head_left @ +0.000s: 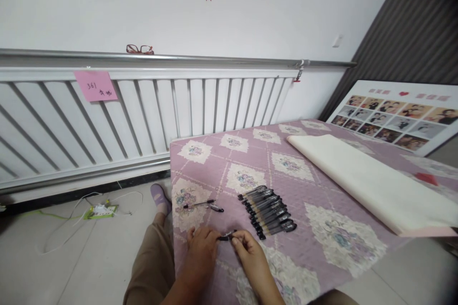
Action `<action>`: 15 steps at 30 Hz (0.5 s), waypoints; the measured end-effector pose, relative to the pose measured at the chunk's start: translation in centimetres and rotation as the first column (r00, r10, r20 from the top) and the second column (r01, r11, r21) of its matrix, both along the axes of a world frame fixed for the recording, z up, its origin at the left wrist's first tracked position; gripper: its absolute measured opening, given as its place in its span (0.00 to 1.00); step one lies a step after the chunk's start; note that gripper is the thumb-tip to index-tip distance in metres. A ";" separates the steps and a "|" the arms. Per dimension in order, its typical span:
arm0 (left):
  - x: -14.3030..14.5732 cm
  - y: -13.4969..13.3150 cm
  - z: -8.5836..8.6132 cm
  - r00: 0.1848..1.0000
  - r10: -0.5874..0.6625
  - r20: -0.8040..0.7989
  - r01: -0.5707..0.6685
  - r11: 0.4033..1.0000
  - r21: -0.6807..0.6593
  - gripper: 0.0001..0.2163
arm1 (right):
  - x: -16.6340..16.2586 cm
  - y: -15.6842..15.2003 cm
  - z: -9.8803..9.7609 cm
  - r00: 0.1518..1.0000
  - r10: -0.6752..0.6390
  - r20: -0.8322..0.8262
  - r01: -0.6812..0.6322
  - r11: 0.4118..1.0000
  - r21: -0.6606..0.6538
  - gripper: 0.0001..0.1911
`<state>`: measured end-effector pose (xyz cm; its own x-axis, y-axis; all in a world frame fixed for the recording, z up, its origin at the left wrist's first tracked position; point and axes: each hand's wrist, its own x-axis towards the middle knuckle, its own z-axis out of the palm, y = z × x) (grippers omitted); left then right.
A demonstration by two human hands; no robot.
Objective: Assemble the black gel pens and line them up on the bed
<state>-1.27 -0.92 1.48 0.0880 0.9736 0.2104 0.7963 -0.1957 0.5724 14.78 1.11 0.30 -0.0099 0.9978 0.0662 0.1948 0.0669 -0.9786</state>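
Note:
Just above the near part of the table, my left hand (202, 250) and my right hand (249, 249) meet at a black pen (226, 236). The fingers of both hands are closed on it, one hand at each end, so only its dark middle shows. A slim pen without its cap (199, 204) lies beyond my left hand, and a loose black pen cap (216, 208) rests beside it. To the right, several capped black pens (268, 210) lie side by side in a slanting row, touching neither hand.
A purple flowered cloth covers the table (250, 162). A long cream sheet (358, 176) lies along its right side, with a photo board (397, 114) behind. A white radiator (150, 119) lines the wall. A power strip (102, 211) with cables sits on the floor at left.

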 end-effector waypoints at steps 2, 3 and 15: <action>0.0 0.1 -0.1 1.000 0.019 -0.011 -0.019 1.000 0.002 0.13 | 0.1 0.1 -0.3 0.999 -0.032 -0.035 0.031 0.999 -0.035 0.13; 0.0 0.1 -0.2 0.999 0.029 -0.015 -0.029 1.000 0.001 0.13 | 0.2 0.1 -0.4 0.997 -0.054 -0.047 0.052 0.997 -0.049 0.13; 0.7 0.1 0.0 0.983 -0.140 -0.116 0.145 0.989 0.037 0.16 | -0.4 -0.2 0.9 0.999 0.046 -0.014 -0.046 0.999 0.000 0.09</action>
<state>-0.61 -0.85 1.51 0.2509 0.9392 0.2344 0.8171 -0.3353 0.4690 14.36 0.94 1.22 -0.0545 0.9963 0.0666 0.1777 0.0753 -0.9812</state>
